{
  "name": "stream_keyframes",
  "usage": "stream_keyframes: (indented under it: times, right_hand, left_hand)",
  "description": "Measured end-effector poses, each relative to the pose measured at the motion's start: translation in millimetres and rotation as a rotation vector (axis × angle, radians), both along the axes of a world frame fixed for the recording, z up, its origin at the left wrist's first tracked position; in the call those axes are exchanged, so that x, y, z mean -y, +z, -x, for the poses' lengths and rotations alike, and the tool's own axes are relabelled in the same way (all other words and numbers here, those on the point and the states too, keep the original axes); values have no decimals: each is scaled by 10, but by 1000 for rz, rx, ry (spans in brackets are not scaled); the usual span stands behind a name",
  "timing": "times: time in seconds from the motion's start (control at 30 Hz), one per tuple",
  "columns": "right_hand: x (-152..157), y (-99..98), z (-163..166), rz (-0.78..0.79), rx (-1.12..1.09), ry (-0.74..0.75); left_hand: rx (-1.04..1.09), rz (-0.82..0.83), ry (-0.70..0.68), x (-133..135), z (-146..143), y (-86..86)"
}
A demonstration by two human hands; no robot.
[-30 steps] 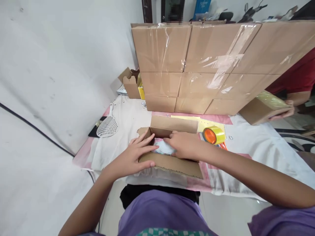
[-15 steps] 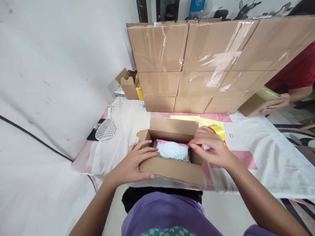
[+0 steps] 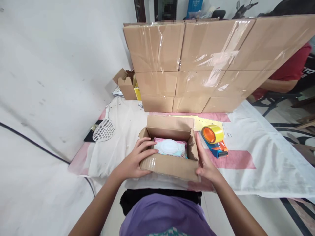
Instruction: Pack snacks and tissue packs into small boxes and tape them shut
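An opened cardboard box [image 3: 169, 167] stands on the table with its long front and back flaps folded outward. Inside it lies a pack of wet wipes [image 3: 169, 147], pink and light blue with a white oval lid. My left hand [image 3: 136, 159] grips the box's left end, fingers reaching over the edge towards the pack and thumb on the front flap. Against the right end, my right hand [image 3: 206, 165] holds the box, its fingers along the outside and thumb near the front corner. Just right of that hand lies a blue and orange tape dispenser [image 3: 218, 149] carrying yellow tape [image 3: 216, 133].
A wall of taped cardboard boxes [image 3: 197, 65] stands across the table's back. A white perforated scoop [image 3: 104, 129] lies at left, by the wall. A smaller open carton [image 3: 126, 88] sits at back left. Another person's red sleeve [image 3: 292, 68] shows at far right.
My right hand has come down from above the box's right end to its outer side, uncovering the tape dispenser. The other person's hand and the box in it have left view at right.
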State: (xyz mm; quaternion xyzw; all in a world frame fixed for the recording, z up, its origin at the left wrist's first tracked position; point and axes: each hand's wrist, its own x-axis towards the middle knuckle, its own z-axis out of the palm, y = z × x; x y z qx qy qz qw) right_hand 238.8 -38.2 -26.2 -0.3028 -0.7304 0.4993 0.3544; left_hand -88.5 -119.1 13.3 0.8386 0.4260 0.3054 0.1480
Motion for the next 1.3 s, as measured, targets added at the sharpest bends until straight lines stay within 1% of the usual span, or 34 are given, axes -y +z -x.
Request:
stream_keyframes:
  times: [0.07,0.17,0.23,0.3,0.33,0.37,0.47,0.5,0.53,0.57,0.63,0.67,0.7,0.8,0.87,0.93,1.0,1.1,1.17,1.23,1.3]
  right_hand:
    - [-185,31,44,-24,35,-34]
    - [-495,122,125,-107,49,-85]
    - [-649,177,160,-164,59,-78]
    - [-722,197,172,-178,84,-70]
    - [-729,191,174,-172,93,-81]
    - [-721,175,175,-162,100,-102]
    - [-663,106,196,-140,79,-195]
    - [-648,87,209,-134,61,-215]
    - [-639,73,223,-127,44,-224]
    - [-636,66,235,-117,31,-227]
    - [-640,73,254,-88,19,-224]
    - [-643,85,258,-72,19,-225]
    - [-643,101,260,-59,21,-228]
    - [-634,150,264,-40,28,-224]
    - [-633,168,274,-41,26,-214]
    - [-658,172,293,-54,17,-217]
    - [-711,170,317,-72,13,-236]
    - [-816,158,342,-112,-9,-296]
    - [-863,145,340,-130,-29,-334]
    - [-872,135,323,-146,-49,-335]
    - [-849,137,299,-183,-57,-310]
  left_hand:
    - [5,-24,7,-169,-1,23]
    - [7,-32,61,-381,-21,88]
    - [7,-23,86,-434,-17,115]
    - [16,-6,117,-403,17,87]
    - [44,-10,161,-367,42,44]
    - [99,-34,238,-326,68,-19]
    - [418,-144,568,-234,113,-301]
    - [527,-141,623,-225,109,-406]
    - [606,-100,622,-229,96,-503]
    - [649,-27,576,-242,77,-585]
    - [617,120,434,-295,40,-681]
    - [564,158,384,-329,29,-692]
    - [504,162,358,-367,25,-681]
    - [350,28,329,-472,51,-579]
    - [322,-61,316,-518,69,-514]
    - [358,-81,326,-541,57,-475]
    - [421,-50,379,-545,4,-456]
    - [509,6,512,-533,-121,-451]
    - [575,10,599,-523,-198,-461]
    - [611,11,675,-516,-253,-469]
    - [593,12,734,-508,-287,-449]
